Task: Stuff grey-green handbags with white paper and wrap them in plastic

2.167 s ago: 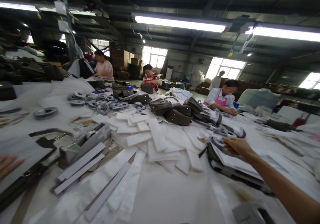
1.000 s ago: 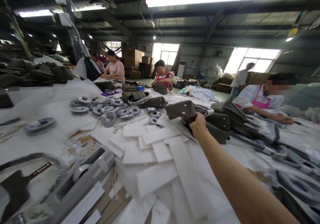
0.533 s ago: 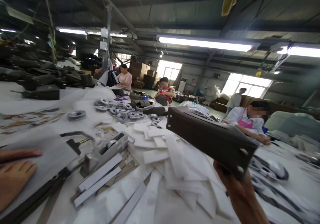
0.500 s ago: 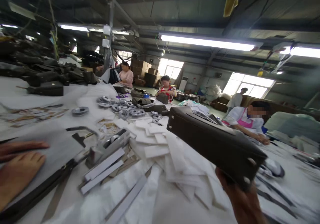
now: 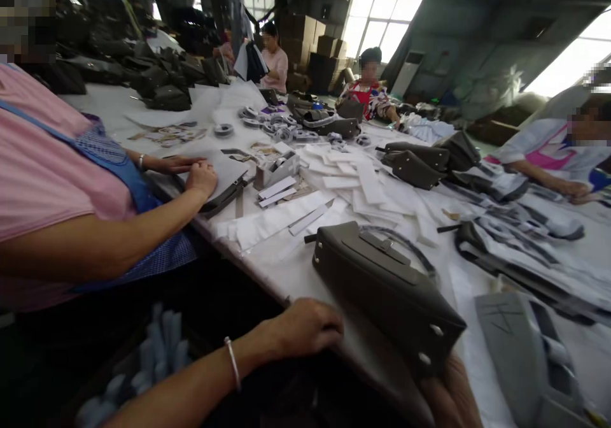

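Note:
A dark olive handbag point(image 5: 382, 294) with metal feet on its base lies tilted on its side at the table's near edge, its handle facing away from me. Under its lower right corner, my right hand point(image 5: 453, 393) grips the bag, its fingers partly hidden. My left hand point(image 5: 308, 326), with a bangle at the wrist, is by the table edge left of the bag. Its fingers are curled, and whatever they may hold is hidden.
At left, a co-worker's hands point(image 5: 198, 176) rest on a white sheet. White foam pieces point(image 5: 344, 179) and a tape dispenser point(image 5: 279, 170) lie mid-table. Another grey dispenser point(image 5: 520, 351) stands at right. More bags point(image 5: 415, 164) and several co-workers are beyond.
The handbag in my right hand has come down from above the table to its near edge. My left hand has come into view. The camera has tilted down and turned left.

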The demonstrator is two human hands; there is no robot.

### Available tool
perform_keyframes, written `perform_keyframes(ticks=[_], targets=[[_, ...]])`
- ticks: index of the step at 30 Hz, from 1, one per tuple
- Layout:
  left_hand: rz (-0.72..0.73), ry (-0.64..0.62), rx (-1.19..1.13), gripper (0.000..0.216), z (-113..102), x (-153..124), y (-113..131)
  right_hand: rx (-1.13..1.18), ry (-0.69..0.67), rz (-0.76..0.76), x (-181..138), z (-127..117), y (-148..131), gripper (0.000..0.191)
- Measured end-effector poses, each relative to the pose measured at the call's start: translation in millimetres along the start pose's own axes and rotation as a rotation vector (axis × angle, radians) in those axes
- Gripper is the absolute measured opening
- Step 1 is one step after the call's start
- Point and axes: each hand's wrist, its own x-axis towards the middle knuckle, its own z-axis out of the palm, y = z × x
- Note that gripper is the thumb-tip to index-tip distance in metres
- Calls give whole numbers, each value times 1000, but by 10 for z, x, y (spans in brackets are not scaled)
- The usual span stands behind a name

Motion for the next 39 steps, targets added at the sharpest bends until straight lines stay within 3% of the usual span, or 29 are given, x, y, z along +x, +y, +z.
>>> perform_keyframes(ticks=[3,5,8,11,13,17,20,24,28,39], targets=[[-217,398,-57,12,-164,-140,-105,40,104,223,-66,-124,-26,43],[-279,629,-94,12,-251,-130,-194,-102,183,372,-175,-302,-117,43],[-297,788,-172,16,-367,-39,-339,-436,341,408,-317,-542,-368,46],[-311,782,-280,21,-437,95,-482,-641,527,230,-316,-545,-683,50],[-308,759,-289,22,-448,190,-557,-697,544,46,-212,-377,-863,46],[-269,764,-175,23,-433,361,-613,-670,284,-350,217,168,-1079,39],[-248,778,-94,20,-440,450,-591,-686,50,-529,619,546,-1144,41],[-251,782,18,15,-468,501,-576,-667,-164,-563,1025,866,-1085,49],[-298,773,128,11,-465,490,-612,-632,-265,-499,1158,926,-879,60],[-325,654,221,11,-407,231,-621,-514,-195,-520,1163,834,-644,51]])
